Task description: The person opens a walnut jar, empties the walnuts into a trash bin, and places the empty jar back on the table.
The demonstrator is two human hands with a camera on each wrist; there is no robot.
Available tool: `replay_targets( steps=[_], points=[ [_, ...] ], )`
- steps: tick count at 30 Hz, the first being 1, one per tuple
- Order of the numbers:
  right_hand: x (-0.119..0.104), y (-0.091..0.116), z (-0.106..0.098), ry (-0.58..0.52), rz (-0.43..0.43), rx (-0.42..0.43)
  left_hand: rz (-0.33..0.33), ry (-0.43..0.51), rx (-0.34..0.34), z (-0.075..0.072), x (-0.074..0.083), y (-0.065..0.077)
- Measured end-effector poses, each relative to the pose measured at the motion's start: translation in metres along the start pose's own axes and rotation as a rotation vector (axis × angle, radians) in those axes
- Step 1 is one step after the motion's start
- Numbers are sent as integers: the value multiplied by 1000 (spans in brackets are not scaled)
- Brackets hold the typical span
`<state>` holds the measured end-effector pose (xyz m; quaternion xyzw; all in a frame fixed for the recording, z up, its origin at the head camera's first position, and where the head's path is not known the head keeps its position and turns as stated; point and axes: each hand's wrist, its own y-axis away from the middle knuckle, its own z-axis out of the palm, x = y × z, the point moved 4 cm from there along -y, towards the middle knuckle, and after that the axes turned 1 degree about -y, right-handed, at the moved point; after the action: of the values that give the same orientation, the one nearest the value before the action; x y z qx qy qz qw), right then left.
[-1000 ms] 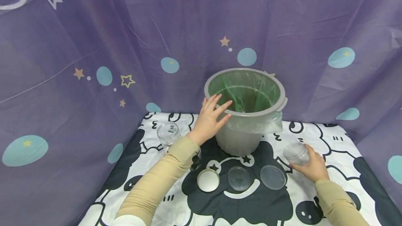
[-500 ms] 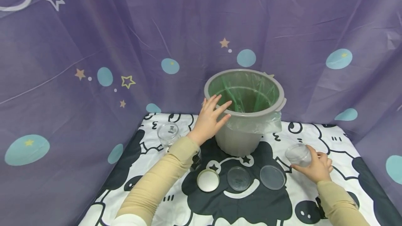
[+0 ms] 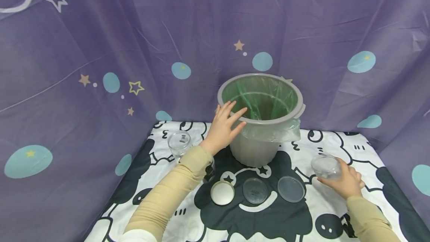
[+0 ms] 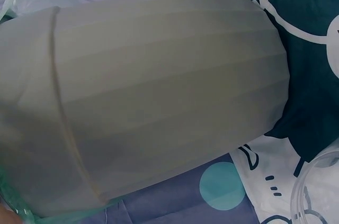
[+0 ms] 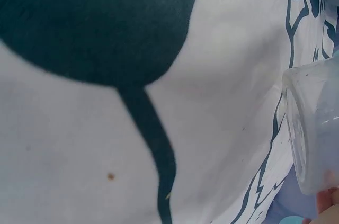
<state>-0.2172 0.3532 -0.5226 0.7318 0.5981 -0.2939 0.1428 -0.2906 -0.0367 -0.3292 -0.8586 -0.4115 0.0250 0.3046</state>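
Observation:
My right hand grips a clear plastic jar at the right of the patterned cloth. In the right wrist view that jar shows at the right edge, its base facing left and fingertips at its side. My left hand is spread, its fingers over the near left rim of a grey bin. A see-through bag with green streaks lines the bin and folds over its rim. The bin's ribbed side fills most of the left wrist view.
Three round lids lie in a row before the bin: a white-faced lid, a see-through lid and a third lid. A clear jar stands at the left. Another clear container is partly hidden by the left forearm.
My right hand has moved the jar a little to the right and towards me. The left hand has kept its place at the bin's rim.

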Motion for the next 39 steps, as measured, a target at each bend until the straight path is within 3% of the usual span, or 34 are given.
replay_targets(
  steps=[19,39],
  points=[
    [18,6,-17,-1,60,-18,6,-6,14,-4,2,0],
    [40,18,-18,-23,111,-47,0,-3,5,-1,1,4]
  ],
)
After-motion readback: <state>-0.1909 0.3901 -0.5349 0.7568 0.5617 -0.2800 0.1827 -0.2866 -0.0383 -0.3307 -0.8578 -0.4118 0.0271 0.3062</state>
